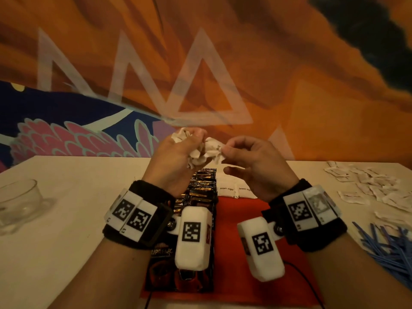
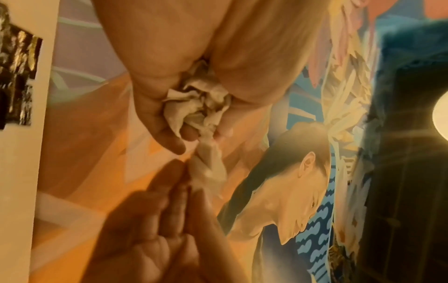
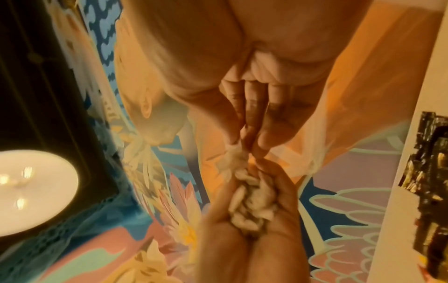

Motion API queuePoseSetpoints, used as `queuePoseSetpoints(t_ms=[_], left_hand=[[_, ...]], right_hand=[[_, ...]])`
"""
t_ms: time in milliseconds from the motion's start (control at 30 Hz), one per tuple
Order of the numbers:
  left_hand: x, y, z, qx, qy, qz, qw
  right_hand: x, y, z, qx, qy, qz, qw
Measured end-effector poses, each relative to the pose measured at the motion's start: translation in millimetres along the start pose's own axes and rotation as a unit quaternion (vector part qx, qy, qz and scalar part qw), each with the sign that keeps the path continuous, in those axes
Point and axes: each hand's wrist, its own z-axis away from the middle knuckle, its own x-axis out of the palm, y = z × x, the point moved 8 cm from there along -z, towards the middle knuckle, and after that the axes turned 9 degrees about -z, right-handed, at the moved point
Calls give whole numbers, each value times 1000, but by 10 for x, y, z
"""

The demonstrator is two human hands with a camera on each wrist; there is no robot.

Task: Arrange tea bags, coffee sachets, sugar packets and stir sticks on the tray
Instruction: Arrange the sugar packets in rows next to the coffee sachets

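Note:
Both hands are raised above the red tray [image 1: 245,221]. My left hand [image 1: 178,152] grips a crumpled bunch of white sugar packets [image 1: 197,156], also seen in the left wrist view as the bunch [image 2: 196,103] in my palm. My right hand [image 1: 226,150] pinches one packet [image 1: 214,145] at the bunch's right side; the right wrist view shows that packet [image 3: 232,159] between thumb and fingers. On the tray lie a column of dark coffee sachets [image 1: 201,190] and two brown sugar packets [image 1: 234,188].
A pile of white packets [image 1: 374,188] lies on the table at the right, with blue stir sticks [image 1: 388,248] nearer me. A clear glass bowl [image 1: 17,201] stands at the left. A painted wall rises behind the table's far edge.

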Motion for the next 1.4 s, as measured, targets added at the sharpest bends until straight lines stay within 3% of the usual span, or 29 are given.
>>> queuePoseSetpoints(t_ms=[133, 300, 367, 500, 667, 833, 1000, 1200, 1400], left_hand=[[-96, 23, 3, 20, 33, -49, 998], [107, -8, 64, 24, -47, -205, 977], [126, -15, 54, 42, -48, -238, 969], [27, 6, 30, 57, 8, -203, 978], [22, 8, 51, 22, 15, -80, 996], [-18, -3, 32, -16, 14, 6, 1000], [-6, -20, 13, -6, 22, -15, 1000], [35, 19, 41, 50, 44, -91, 994], [30, 41, 46, 71, 42, -121, 989]], right_hand=[[-99, -92, -16, -17, 26, -15, 999], [-90, -150, -9, -94, 24, 115, 989], [-111, -156, -11, -118, 44, 132, 983], [-87, -88, 8, -105, 39, 84, 990], [25, -54, 38, -98, 3, 112, 989], [-80, -42, 13, -61, 50, -36, 996], [-149, -6, 7, -24, 99, -180, 978], [-77, 50, 10, 9, 71, -122, 990], [-102, 132, -6, 31, 91, -171, 981]])
